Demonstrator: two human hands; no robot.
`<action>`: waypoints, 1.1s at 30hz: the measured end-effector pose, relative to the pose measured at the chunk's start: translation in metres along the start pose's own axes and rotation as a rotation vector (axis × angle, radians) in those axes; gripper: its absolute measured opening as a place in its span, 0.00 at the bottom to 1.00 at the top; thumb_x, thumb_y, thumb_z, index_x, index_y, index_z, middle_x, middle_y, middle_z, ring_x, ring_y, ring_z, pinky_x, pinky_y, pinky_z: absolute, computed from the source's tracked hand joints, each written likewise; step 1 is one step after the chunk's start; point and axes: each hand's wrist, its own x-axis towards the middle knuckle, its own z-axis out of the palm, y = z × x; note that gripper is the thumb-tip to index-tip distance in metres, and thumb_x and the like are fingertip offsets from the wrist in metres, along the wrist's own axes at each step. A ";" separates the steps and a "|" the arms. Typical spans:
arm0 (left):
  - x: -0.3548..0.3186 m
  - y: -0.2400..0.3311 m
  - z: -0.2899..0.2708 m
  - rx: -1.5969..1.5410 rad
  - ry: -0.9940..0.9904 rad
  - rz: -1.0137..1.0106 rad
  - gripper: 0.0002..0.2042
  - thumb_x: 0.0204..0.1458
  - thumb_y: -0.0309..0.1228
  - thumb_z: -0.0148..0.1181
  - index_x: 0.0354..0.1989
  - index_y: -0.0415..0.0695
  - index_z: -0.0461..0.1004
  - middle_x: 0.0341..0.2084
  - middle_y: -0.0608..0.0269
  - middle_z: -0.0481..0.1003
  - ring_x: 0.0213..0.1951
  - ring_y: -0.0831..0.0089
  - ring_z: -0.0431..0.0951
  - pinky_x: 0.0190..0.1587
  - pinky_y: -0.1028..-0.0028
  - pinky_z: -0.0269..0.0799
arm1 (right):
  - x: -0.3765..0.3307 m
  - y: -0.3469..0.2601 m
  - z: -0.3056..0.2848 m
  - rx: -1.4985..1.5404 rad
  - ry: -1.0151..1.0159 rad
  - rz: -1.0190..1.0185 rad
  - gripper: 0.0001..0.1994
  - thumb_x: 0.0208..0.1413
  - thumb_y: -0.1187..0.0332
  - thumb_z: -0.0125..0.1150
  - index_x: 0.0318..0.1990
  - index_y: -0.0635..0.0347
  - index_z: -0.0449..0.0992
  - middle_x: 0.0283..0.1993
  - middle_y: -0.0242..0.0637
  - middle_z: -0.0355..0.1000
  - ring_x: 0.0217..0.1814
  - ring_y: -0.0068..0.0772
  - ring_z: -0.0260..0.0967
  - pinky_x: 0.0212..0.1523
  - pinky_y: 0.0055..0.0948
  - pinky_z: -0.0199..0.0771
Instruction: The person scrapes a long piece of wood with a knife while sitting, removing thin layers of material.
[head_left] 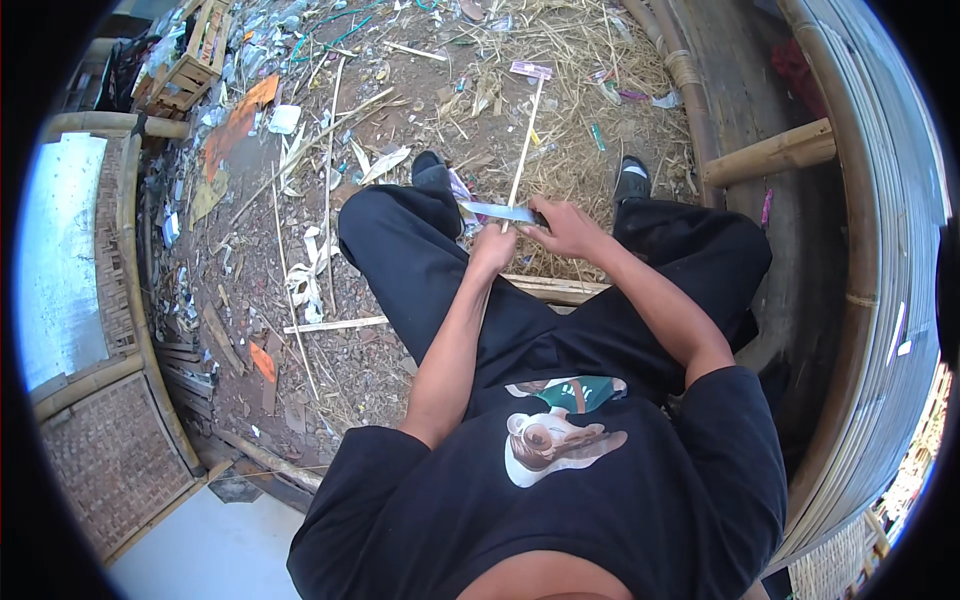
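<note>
My left hand (493, 247) is closed around a thin pale bamboo strip (525, 145), between my knees. The strip runs away from me past my feet, and its near part passes back along my left forearm. My right hand (568, 228) is wrapped round the dark handle of a knife (500, 211). The knife's blade points left and lies across the strip just beyond my left fist. Whether the edge touches the strip I cannot tell. Both hands are close together, and the fingertips of the left are partly hidden.
Dry straw and shavings (575, 110) and scattered litter cover the ground. Several loose strips lie to the left, one a short pale stick (335, 325). A wooden crate (190, 60) stands far left. Woven panels (115, 410) flank the left; a bamboo frame (770, 155) flanks the right.
</note>
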 end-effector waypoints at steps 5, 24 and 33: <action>-0.001 0.012 0.002 -0.034 -0.019 0.054 0.20 0.48 0.39 0.49 0.32 0.29 0.74 0.26 0.36 0.74 0.35 0.49 0.77 0.39 0.60 0.69 | 0.006 0.013 0.024 0.164 0.037 0.216 0.14 0.39 0.65 0.54 0.31 0.67 0.71 0.26 0.55 0.69 0.33 0.57 0.68 0.34 0.45 0.66; 0.064 0.044 0.050 0.068 -0.082 -0.094 0.15 0.47 0.31 0.48 0.33 0.29 0.73 0.25 0.40 0.75 0.25 0.53 0.78 0.25 0.60 0.70 | 0.037 0.053 0.017 -0.317 0.101 0.632 0.11 0.48 0.71 0.48 0.31 0.62 0.79 0.32 0.51 0.75 0.37 0.50 0.75 0.35 0.44 0.76; 0.018 0.017 0.045 -0.326 -0.368 -0.202 0.11 0.54 0.32 0.46 0.20 0.44 0.61 0.06 0.66 0.57 0.06 0.75 0.54 0.08 0.72 0.46 | 0.022 0.113 -0.014 -0.456 0.079 0.773 0.11 0.51 0.68 0.48 0.31 0.61 0.79 0.31 0.49 0.75 0.35 0.49 0.75 0.33 0.43 0.76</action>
